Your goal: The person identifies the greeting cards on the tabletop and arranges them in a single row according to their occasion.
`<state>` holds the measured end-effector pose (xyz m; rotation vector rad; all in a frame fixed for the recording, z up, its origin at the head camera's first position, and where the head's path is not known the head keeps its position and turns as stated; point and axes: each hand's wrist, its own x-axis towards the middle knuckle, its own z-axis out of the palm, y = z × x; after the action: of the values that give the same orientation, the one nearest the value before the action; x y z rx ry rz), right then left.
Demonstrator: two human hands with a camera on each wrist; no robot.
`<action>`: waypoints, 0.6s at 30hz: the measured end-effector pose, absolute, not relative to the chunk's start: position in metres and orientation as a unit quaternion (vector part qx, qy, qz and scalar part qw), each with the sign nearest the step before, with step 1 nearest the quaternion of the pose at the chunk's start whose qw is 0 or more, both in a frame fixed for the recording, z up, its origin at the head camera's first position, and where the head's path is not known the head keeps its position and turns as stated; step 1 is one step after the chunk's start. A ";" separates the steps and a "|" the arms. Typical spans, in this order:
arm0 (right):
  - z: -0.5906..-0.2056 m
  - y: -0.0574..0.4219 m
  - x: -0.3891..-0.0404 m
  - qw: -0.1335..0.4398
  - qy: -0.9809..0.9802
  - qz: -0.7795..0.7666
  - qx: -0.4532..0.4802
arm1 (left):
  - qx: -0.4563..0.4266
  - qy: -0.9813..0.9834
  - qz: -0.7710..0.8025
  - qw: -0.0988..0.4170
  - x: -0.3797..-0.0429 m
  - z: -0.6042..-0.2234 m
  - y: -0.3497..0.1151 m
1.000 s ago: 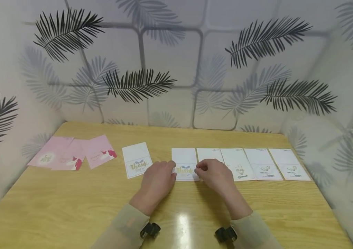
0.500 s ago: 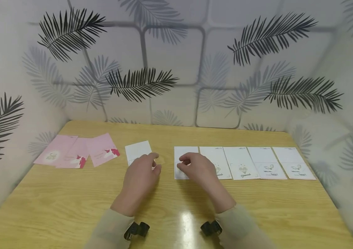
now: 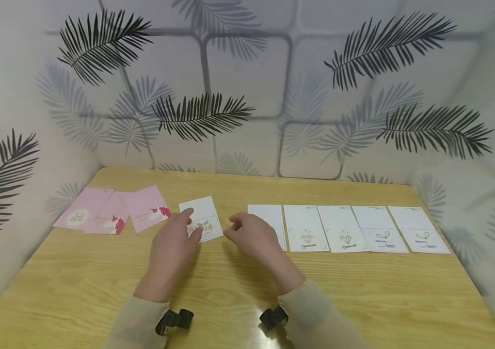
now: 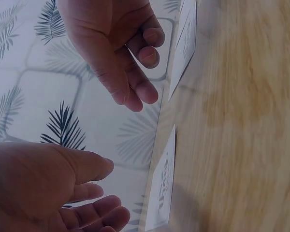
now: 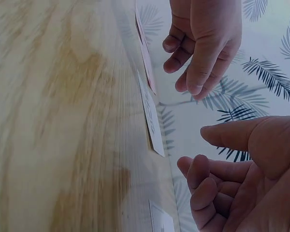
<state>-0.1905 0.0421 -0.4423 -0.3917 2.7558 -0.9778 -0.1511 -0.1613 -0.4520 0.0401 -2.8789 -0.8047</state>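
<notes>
A white card (image 3: pixel 205 218) lies askew on the table (image 3: pixel 221 291), left of the frame's centre. The left hand (image 3: pixel 170 247) and right hand (image 3: pixel 253 237) flank it, fingers relaxed, holding nothing. The step appears to be reaching for this card; the next move likely calls for a light pinch at its edges.

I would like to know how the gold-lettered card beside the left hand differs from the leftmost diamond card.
Print: the gold-lettered card has lettering in a thin frame; the leftmost diamond card has a diamond outline.
Pose: the gold-lettered card lies askew; the leftmost diamond card lies nearly straight.
View: the left hand partly hides the gold-lettered card, not the leftmost diamond card.
Both are white and rectangular.
</notes>
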 end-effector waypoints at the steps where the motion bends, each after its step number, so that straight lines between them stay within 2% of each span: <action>1: -0.442 0.040 -0.191 0.097 0.929 -0.330 -0.133 | 0.016 -0.961 -0.267 0.074 -0.151 -0.452 -0.163; 8: -0.443 0.028 -0.191 0.105 0.927 -0.332 -0.141 | 0.031 -0.962 -0.260 0.080 -0.151 -0.459 -0.176; 18: -0.454 0.019 -0.194 0.098 0.930 -0.323 -0.143 | 0.036 -0.966 -0.249 0.062 -0.153 -0.470 -0.185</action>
<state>-0.1944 0.0190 -0.4539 -0.4242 2.7535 -0.9563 -0.1530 -0.1845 -0.4700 0.1082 -2.9212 -0.7522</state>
